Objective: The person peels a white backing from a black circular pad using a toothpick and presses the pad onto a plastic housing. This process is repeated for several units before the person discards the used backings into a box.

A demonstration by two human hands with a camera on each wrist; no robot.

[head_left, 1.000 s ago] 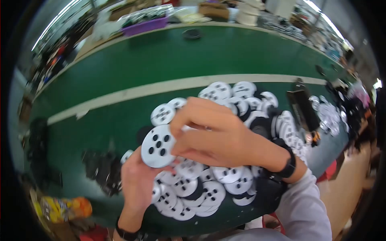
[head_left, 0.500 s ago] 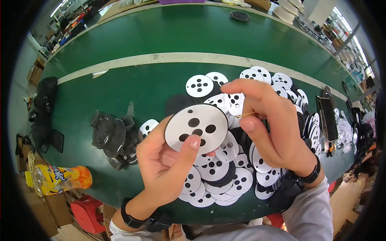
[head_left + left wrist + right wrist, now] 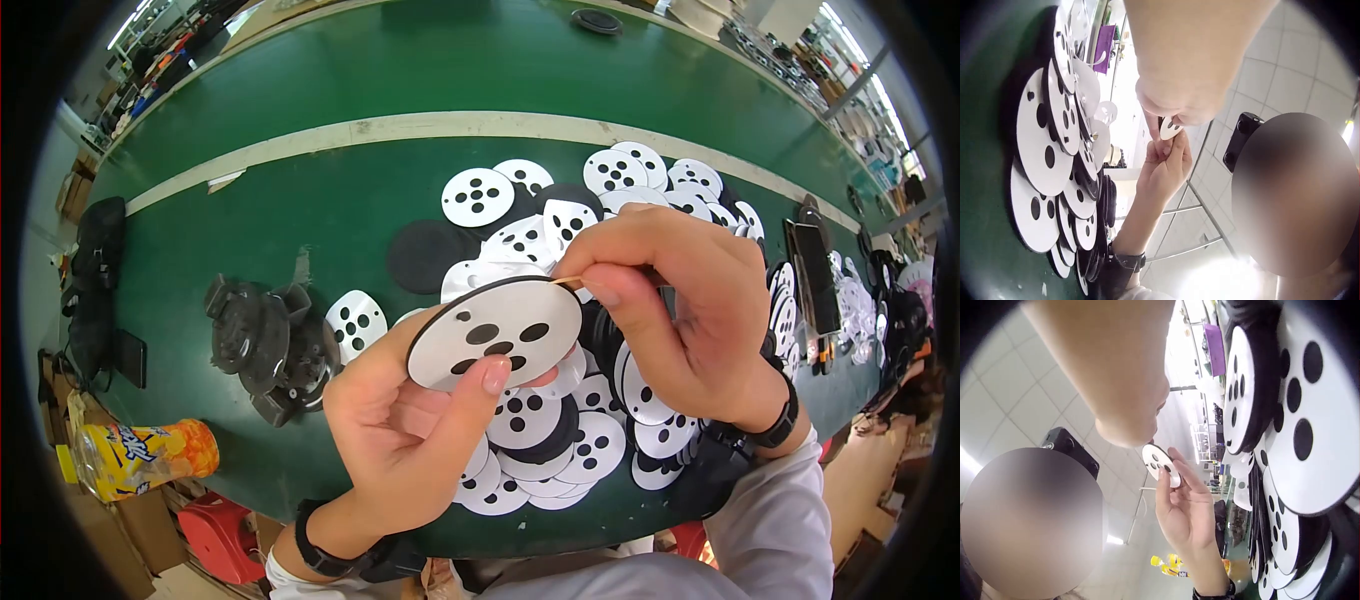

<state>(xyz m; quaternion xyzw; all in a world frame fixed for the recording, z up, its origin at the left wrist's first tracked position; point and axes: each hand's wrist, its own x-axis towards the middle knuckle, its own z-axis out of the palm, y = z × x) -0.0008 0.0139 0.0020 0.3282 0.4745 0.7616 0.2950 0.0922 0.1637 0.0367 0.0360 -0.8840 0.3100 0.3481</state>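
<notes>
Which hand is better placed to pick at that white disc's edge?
Probably the right hand: its fingertips pinch a thin tan sliver at the rim of the white round disc that the left hand holds.

Two hands are counted: left hand (image 3: 400, 440), right hand (image 3: 680, 310). One held disc (image 3: 495, 332) and one thin stick (image 3: 566, 282) at its upper edge are shown; behind it, over twenty loose discs (image 3: 600, 445) and one black pad (image 3: 425, 255); left of it, one bottle (image 3: 140, 458).
</notes>
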